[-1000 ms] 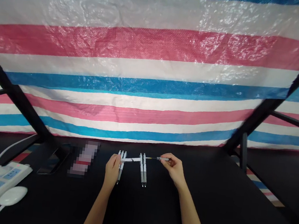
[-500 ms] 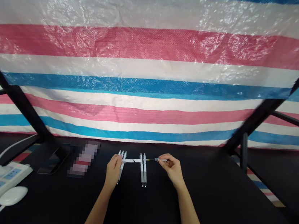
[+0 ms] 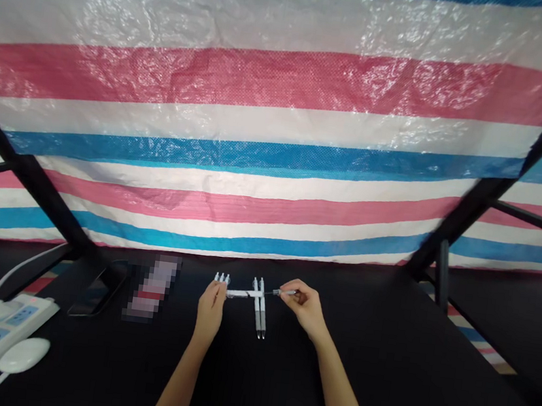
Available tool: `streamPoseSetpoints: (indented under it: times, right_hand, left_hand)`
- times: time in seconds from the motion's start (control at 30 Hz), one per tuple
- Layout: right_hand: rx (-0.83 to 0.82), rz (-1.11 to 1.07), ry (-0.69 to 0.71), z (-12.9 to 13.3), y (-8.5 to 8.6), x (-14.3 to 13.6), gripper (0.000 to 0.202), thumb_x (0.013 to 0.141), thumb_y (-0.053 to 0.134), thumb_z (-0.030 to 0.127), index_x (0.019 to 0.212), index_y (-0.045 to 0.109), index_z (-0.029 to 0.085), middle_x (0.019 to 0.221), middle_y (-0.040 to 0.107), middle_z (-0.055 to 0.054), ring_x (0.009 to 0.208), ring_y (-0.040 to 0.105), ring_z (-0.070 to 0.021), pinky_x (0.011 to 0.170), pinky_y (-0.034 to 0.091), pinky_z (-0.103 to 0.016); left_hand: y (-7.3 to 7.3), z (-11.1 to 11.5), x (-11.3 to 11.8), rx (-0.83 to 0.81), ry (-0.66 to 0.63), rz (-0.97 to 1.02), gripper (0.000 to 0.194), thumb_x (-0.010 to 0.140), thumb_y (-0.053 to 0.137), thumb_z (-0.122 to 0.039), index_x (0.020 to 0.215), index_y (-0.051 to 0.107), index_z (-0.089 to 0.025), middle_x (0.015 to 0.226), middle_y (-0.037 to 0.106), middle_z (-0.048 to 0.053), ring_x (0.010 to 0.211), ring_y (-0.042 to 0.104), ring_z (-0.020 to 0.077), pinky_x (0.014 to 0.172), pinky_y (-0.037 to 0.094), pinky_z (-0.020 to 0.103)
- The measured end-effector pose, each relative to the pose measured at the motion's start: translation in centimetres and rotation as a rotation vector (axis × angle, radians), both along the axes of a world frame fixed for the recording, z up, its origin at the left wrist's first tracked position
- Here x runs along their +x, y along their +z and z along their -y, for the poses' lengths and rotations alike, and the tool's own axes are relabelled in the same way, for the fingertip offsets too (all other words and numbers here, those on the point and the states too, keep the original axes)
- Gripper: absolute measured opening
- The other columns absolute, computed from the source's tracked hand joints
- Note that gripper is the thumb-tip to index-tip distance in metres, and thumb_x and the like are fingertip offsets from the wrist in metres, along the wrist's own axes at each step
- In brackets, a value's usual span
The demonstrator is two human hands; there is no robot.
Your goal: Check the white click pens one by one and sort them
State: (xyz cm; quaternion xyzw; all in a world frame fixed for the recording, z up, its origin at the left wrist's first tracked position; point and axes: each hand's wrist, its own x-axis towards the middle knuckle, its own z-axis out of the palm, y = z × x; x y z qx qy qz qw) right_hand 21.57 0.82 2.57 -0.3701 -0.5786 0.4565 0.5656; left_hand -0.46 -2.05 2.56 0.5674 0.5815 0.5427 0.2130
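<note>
My left hand [image 3: 209, 313] is closed on the end of a white pen barrel [image 3: 244, 294], held level and pointing right. From the other side, my right hand [image 3: 306, 307] pinches a small pen end piece [image 3: 286, 292] in its fingertips. A thin refill [image 3: 270, 292] spans the space between that piece and the barrel's right end; whether its tip is inside the barrel I cannot tell. Under the barrel, two white pens [image 3: 260, 320] lie side by side on the black table. Several more white pens [image 3: 222, 277] show only their upper ends behind my left hand.
A dark phone [image 3: 98, 290] and a blurred-out oblong item [image 3: 152, 287] lie to the left. Nearer on that side are a white power strip [image 3: 14, 323] with a cable and a white oval device [image 3: 24, 355]. Black frame bars and a striped tarp [image 3: 250, 213] stand behind the table.
My left hand and the barrel have shifted slightly right. My right hand has come a little left, and less of the refill shows between the two parts.
</note>
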Motion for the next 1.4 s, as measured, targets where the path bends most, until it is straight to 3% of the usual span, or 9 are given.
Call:
streamPoseSetpoints:
  times: [0.43,0.7,0.87,1.07,1.17,1.27,1.4]
  right_hand:
    - [-0.017,0.075,0.019,0.4,-0.2,-1.4,0.027,0.067,0.072,0.043,0.071,0.066,0.017,0.076,0.058,-0.003,0.059,0.053,-0.0113,0.05,0.043,-0.023]
    - [-0.017,0.112,0.012,0.5,0.1,-1.6,0.026,0.067,0.072,0.043,0.072,0.066,0.018,0.076,0.06,-0.003,0.06,0.055,-0.0122,0.052,0.043,-0.024]
    - [-0.083,0.12,0.018,0.6,0.3,-1.6,0.03,0.069,0.069,0.046,0.073,0.064,0.017,0.066,0.061,-0.001,0.053,0.056,-0.0123,0.051,0.043,-0.024]
    - [-0.137,0.154,0.072,0.7,0.2,-1.5,0.039,0.082,0.051,0.052,0.096,0.059,0.017,0.05,0.054,0.004,0.042,0.05,-0.011,0.046,0.04,-0.023]
    - [-0.1,0.119,0.104,0.6,0.1,-1.0,0.044,0.073,0.066,0.044,0.108,0.054,0.019,0.065,0.059,0.002,0.053,0.054,-0.0111,0.053,0.043,-0.024]
    - [-0.074,0.144,0.112,0.3,0.0,-0.3,0.038,0.066,0.073,0.039,0.096,0.06,0.02,0.069,0.059,0.002,0.057,0.053,-0.0115,0.055,0.043,-0.024]
    - [-0.096,0.258,0.089,0.3,0.1,0.0,0.03,0.075,0.063,0.047,0.072,0.063,0.017,0.061,0.059,-0.001,0.057,0.054,-0.0137,0.056,0.042,-0.026]
  left_hand:
    - [-0.3,0.0,0.6,0.012,0.051,-0.035,0.045,0.086,0.037,-0.052,0.055,0.042,-0.019,0.06,0.042,-0.001,0.056,0.045,0.0129,0.056,0.034,0.026]
    - [-0.3,0.1,0.7,0.024,0.072,-0.075,0.041,0.087,0.037,-0.045,0.055,0.043,-0.019,0.06,0.043,-0.001,0.056,0.046,0.0127,0.055,0.035,0.026]
    - [-0.2,0.2,0.9,0.02,0.053,-0.086,0.041,0.088,0.035,-0.045,0.057,0.044,-0.019,0.061,0.042,-0.001,0.058,0.046,0.0131,0.055,0.035,0.026]
    - [-0.2,0.2,0.9,0.024,0.035,-0.074,0.042,0.088,0.035,-0.046,0.057,0.043,-0.019,0.062,0.043,0.0,0.059,0.047,0.0134,0.058,0.035,0.026]
    - [-0.2,0.1,0.6,0.029,0.051,-0.057,0.041,0.088,0.036,-0.047,0.057,0.044,-0.019,0.062,0.044,-0.001,0.058,0.046,0.0131,0.057,0.035,0.026]
    - [-0.2,0.1,0.5,0.047,0.065,-0.046,0.041,0.087,0.037,-0.046,0.057,0.044,-0.02,0.063,0.045,0.0,0.058,0.046,0.0129,0.057,0.036,0.026]
    - [-0.4,0.0,0.4,0.05,0.067,-0.047,0.041,0.088,0.037,-0.046,0.058,0.045,-0.019,0.063,0.045,0.0,0.058,0.046,0.0129,0.056,0.036,0.026]
